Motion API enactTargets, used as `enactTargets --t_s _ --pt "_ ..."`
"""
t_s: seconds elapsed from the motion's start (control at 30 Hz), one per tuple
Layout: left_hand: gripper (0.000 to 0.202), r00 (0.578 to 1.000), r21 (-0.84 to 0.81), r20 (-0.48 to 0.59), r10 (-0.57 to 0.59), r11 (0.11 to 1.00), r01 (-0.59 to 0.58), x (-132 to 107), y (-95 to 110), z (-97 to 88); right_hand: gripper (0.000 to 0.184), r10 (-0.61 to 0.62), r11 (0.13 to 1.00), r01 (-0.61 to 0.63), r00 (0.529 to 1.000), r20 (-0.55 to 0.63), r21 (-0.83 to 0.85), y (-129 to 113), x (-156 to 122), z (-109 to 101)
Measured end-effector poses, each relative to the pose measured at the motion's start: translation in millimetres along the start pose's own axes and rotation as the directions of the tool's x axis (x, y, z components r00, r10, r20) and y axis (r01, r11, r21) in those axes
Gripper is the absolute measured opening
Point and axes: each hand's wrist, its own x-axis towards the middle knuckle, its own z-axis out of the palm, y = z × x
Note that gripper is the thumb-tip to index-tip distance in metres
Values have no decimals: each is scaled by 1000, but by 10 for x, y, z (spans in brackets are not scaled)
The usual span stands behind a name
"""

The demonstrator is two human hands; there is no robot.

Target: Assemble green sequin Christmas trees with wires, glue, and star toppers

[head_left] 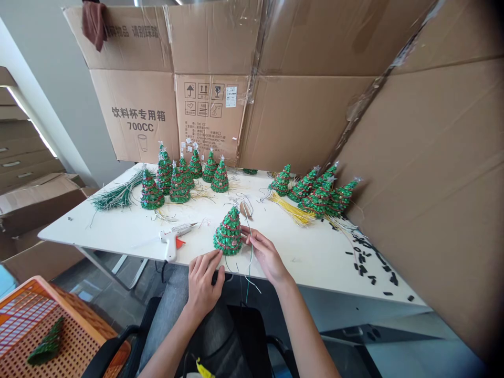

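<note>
A small green tinsel Christmas tree (228,233) with red garland and a silvery star stands upright near the table's front edge. My left hand (205,281) rests at the tree's lower left, fingers stretched out and tips by its base. On the other side, my right hand (266,254) pinches thin white and green wires (251,270), which hang past the table edge. Its fingertips are close to the tree's right side; whether they touch it I cannot tell. Left of the tree lies a white glue gun (171,242) with a red trigger, nozzle pointing right.
Several decorated trees (180,184) stand at the back left; others lean in a group (318,191) at right. Green wires (118,193), yellow wires (293,211) and black pieces (360,257) lie on the table (118,231). Cardboard (307,115) walls it in. An orange basket (84,310) stands lower left.
</note>
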Motion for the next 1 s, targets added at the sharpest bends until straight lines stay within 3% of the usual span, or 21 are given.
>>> enactTargets --t_s 0.23,0.5,0.83,1.0 --pt "48 999 -18 33 -14 1000 14 -2 -7 -16 33 -9 1000 9 1000 -20 -6 -48 -18 17" --pt "38 999 25 32 -1 1000 0 -6 1 -18 31 -29 1000 28 998 -47 -9 -77 -33 11" --pt "47 997 39 79 -4 999 1 -36 -23 -6 29 -53 998 55 995 -90 16 -82 -45 -1" --pt "45 999 55 45 -16 998 14 -35 -18 6 30 -59 998 59 993 -100 -3 -81 -45 6"
